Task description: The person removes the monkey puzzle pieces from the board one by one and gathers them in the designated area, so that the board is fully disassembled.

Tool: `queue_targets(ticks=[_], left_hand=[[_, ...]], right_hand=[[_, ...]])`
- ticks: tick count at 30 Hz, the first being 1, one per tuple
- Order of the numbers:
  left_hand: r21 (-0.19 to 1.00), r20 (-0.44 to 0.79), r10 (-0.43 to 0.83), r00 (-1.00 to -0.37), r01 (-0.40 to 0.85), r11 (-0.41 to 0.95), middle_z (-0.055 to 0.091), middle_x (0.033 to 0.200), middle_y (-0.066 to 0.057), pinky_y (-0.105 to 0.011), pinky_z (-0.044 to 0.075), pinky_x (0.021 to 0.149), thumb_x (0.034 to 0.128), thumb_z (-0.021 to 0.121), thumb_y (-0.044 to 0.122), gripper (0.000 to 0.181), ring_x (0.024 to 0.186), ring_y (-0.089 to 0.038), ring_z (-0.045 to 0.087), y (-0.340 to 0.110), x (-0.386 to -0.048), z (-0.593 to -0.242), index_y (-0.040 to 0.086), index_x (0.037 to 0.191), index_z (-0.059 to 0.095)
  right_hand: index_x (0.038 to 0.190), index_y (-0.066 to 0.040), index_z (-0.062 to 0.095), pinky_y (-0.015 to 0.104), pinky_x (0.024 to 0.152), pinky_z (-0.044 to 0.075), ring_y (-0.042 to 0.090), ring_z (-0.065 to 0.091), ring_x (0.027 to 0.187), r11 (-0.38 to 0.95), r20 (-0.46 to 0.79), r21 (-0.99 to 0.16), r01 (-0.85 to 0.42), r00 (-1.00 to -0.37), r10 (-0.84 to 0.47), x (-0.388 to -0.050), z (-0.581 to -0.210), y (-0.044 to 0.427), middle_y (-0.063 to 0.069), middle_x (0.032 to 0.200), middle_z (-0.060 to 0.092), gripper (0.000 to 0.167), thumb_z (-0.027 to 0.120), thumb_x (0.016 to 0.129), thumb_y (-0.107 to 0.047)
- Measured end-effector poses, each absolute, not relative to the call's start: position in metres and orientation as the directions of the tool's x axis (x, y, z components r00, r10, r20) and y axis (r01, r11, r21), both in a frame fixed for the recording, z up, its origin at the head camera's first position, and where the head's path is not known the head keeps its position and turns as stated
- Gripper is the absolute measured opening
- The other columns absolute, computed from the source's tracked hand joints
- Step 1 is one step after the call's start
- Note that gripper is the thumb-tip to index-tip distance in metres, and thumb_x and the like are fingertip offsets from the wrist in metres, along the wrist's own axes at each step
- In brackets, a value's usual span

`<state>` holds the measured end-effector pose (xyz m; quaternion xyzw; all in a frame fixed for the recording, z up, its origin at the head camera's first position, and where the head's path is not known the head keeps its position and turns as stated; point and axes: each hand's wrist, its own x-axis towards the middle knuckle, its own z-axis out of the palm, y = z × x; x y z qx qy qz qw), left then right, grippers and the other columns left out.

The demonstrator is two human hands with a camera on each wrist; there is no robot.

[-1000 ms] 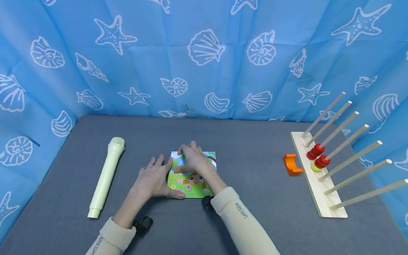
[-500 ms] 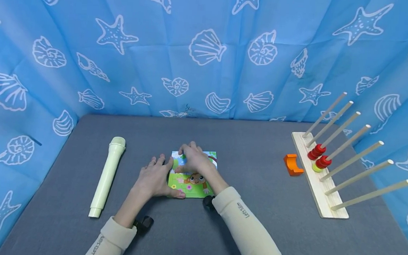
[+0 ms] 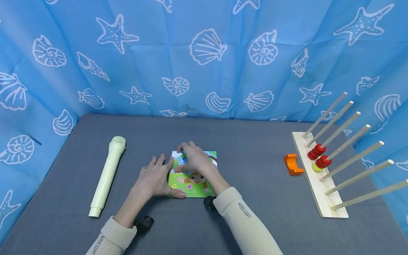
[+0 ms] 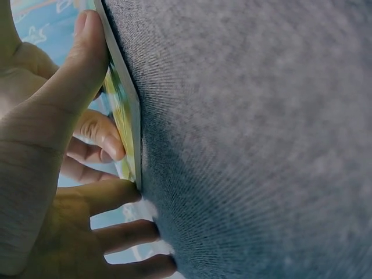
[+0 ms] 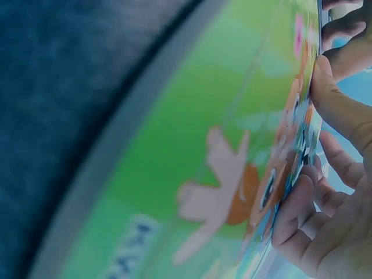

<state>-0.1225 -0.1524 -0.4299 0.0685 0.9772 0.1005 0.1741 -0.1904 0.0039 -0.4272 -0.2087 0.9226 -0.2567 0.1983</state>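
From the head: a small jigsaw puzzle (image 3: 196, 191) flat on the grey worktop (image 3: 247, 162), mid-scene, with a big-eyed cartoon figure on green. At its left side, the left hand (image 3: 154, 179), fingers spread and nearly straight, thumb along the near edge — a touch rather than a grip. Over the far part, the right hand (image 3: 196, 160), fingers bent, thumb apart from them and down on the picture; impossible to tell whether pinching a piece. On both arms, cream sleeves (image 3: 257, 234). Well apart to the left, a pale green toy microphone (image 3: 106, 180), rounded head at the far end. To the right, a wooden stand (image 3: 319, 189) with seven rods, red rings (image 3: 315, 152) on two of them, a yellow-green ring (image 3: 316, 167) beneath one set; just left of the stand, an orange block (image 3: 293, 165) with a curved hollow. Across the far side, a blue curtain (image 3: 228, 80) of white shells and starfish. From the left wrist: the puzzle nearly edge-on, left thumb against its rim, index fingertip at its left edge, right thumb on the printed face. From the right wrist: the green face close up, thin seams across it — right thumb on the picture, other fingers curled beside it.
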Motion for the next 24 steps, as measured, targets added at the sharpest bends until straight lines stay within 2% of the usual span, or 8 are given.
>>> queue_targets(ticks=[7,11,16,19,24], left_hand=[[0.205,-0.333,0.182,-0.925,0.118,0.972,0.026,0.165,-0.031,-0.072,0.038,0.110,0.0706,0.077,0.077,0.125,0.150,-0.056,0.028,-0.153,-0.120,-0.429,0.008,0.162,0.027],[0.205,-0.333,0.193,-0.923,0.129,0.970,0.025,0.165,-0.032,-0.072,0.038,0.111,0.0713,0.077,0.076,0.127,0.150,-0.056,0.028,-0.153,-0.119,-0.429,0.006,0.163,0.024],[0.209,-0.329,0.188,-0.925,0.123,0.970,0.025,0.164,-0.034,-0.072,0.037,0.112,0.0707,0.078,0.076,0.131,0.150,-0.057,0.027,-0.152,-0.119,-0.428,0.006,0.164,0.019],[0.209,-0.331,0.183,-0.926,0.117,0.971,0.024,0.164,-0.034,-0.072,0.036,0.112,0.0703,0.078,0.076,0.132,0.150,-0.057,0.027,-0.151,-0.118,-0.428,0.007,0.165,0.017],[0.209,-0.344,0.175,-0.923,0.106,0.972,0.022,0.165,-0.034,-0.072,0.035,0.113,0.0703,0.078,0.076,0.132,0.150,-0.058,0.025,-0.150,-0.120,-0.429,0.009,0.165,0.016]], right_hand=[[0.136,-0.016,0.065,0.045,0.100,0.053,0.028,0.060,0.119,0.770,-0.202,-0.547,-0.328,-0.841,-0.502,-0.187,-0.426,0.006,0.011,0.135,0.057,0.060,0.085,0.084,-0.036],[0.139,-0.015,0.064,0.043,0.097,0.054,0.026,0.060,0.114,0.760,-0.206,-0.545,-0.353,-0.823,-0.529,-0.187,-0.425,0.008,0.013,0.134,0.057,0.060,0.084,0.085,-0.035],[0.143,-0.014,0.061,0.040,0.092,0.052,0.024,0.057,0.111,0.729,-0.238,-0.574,-0.373,-0.776,-0.584,-0.192,-0.422,0.012,0.016,0.134,0.054,0.056,0.079,0.091,-0.023],[0.145,-0.014,0.059,0.035,0.085,0.049,0.022,0.052,0.106,0.717,-0.260,-0.593,-0.366,-0.756,-0.601,-0.194,-0.422,0.014,0.016,0.135,0.052,0.055,0.075,0.093,-0.013],[0.147,-0.016,0.058,0.031,0.075,0.042,0.021,0.047,0.100,0.714,-0.278,-0.609,-0.346,-0.749,-0.601,-0.196,-0.422,0.016,0.016,0.134,0.050,0.058,0.072,0.092,-0.003]])
